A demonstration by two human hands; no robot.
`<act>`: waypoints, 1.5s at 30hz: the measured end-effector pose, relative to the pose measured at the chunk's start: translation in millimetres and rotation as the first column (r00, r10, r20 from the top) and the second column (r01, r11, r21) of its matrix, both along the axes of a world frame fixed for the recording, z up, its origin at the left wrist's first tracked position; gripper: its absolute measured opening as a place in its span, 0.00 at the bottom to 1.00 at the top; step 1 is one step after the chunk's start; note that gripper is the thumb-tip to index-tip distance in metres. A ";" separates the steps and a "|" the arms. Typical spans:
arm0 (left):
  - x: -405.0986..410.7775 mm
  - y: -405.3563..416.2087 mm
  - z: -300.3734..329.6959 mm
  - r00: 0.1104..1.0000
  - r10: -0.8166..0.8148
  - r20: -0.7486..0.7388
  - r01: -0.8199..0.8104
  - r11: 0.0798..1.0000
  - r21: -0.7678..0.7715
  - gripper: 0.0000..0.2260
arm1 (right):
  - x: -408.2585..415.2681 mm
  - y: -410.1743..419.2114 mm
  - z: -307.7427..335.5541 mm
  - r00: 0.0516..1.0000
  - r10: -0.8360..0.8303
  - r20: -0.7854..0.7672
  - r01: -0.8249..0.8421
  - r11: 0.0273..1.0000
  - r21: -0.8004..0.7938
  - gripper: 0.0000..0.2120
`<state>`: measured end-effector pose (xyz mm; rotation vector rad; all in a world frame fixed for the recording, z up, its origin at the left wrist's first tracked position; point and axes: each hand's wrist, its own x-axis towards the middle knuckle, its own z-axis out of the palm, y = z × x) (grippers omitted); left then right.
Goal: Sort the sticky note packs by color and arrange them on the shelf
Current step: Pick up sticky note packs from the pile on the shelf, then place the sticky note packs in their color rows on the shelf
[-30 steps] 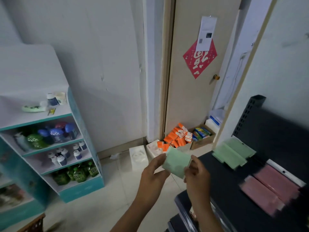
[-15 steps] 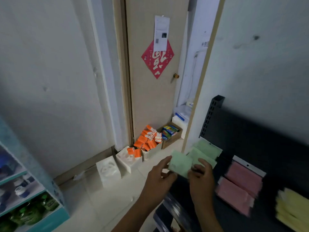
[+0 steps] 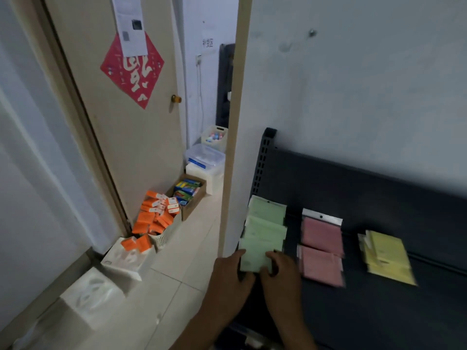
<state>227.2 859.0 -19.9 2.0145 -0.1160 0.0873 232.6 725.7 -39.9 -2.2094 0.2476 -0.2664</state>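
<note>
We've brought the green pack down to the shelf's front-left corner; both hands pinch its light, bendy edges.

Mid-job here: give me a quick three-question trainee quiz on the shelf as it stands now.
1. True or false: both hands are on the nearest green pack.
2. Which colour group lies in the middle of the dark shelf? A) yellow B) pink C) green
3. Fill in: the yellow packs lie to the ______ of the pink packs.

Key:
1. True: left hand and right hand hold its near edge.
2. B
3. right
</note>
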 end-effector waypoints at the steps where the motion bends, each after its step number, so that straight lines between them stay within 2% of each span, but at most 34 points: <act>1: 2.0 4.2 0.8 1.000 -0.030 -0.008 0.030 1.000 -0.005 0.16 | 0.3 2.7 1.8 1.000 -0.015 0.004 0.015 1.000 -0.008 0.15; 7: 8.6 22.5 -9.6 0.988 -0.130 -0.079 0.131 0.991 0.009 0.21 | -5.2 15.3 3.3 0.989 -0.146 0.023 0.145 0.989 0.037 0.15; 11: 10.3 29.9 -16.4 0.983 -0.174 -0.061 0.176 0.984 0.031 0.21 | -9.8 23.5 4.2 0.975 -0.214 0.054 0.213 0.977 0.024 0.14; 16: 10.6 33.8 -11.0 0.981 -0.187 0.055 0.185 0.982 0.044 0.20 | -21.4 26.5 12.8 0.954 -0.288 0.086 0.285 0.957 0.043 0.13; 22: 2.5 10.5 -1.7 0.929 -0.313 0.200 0.308 0.950 0.059 0.16 | -43.0 10.8 16.8 0.915 -0.393 0.090 0.393 0.919 0.017 0.12; 27: -14.5 -16.1 5.3 0.854 -0.449 0.263 0.417 0.893 0.172 0.15 | -61.1 -8.6 17.9 0.872 -0.484 0.075 0.483 0.875 0.042 0.10; 31: -21.9 -47.0 13.5 0.794 -0.522 0.312 0.488 0.853 0.185 0.13 | -85.6 -33.6 22.1 0.824 -0.559 0.095 0.553 0.829 0.084 0.09; 35: -37.8 -96.9 17.9 0.716 -0.603 0.351 0.570 0.796 0.204 0.14 | -123.0 -75.1 28.4 0.753 -0.648 0.111 0.643 0.761 0.086 0.10; 41: -62.9 -180.9 27.8 0.588 -0.718 0.373 0.649 0.694 0.312 0.12 | -192.0 -141.8 36.4 0.653 -0.753 0.087 0.753 0.657 0.036 0.10; 45: -91.7 -230.3 31.7 0.519 -0.766 0.379 0.703 0.635 0.320 0.12 | -235.5 -180.8 38.6 0.562 -0.822 0.089 0.823 0.567 0.041 0.12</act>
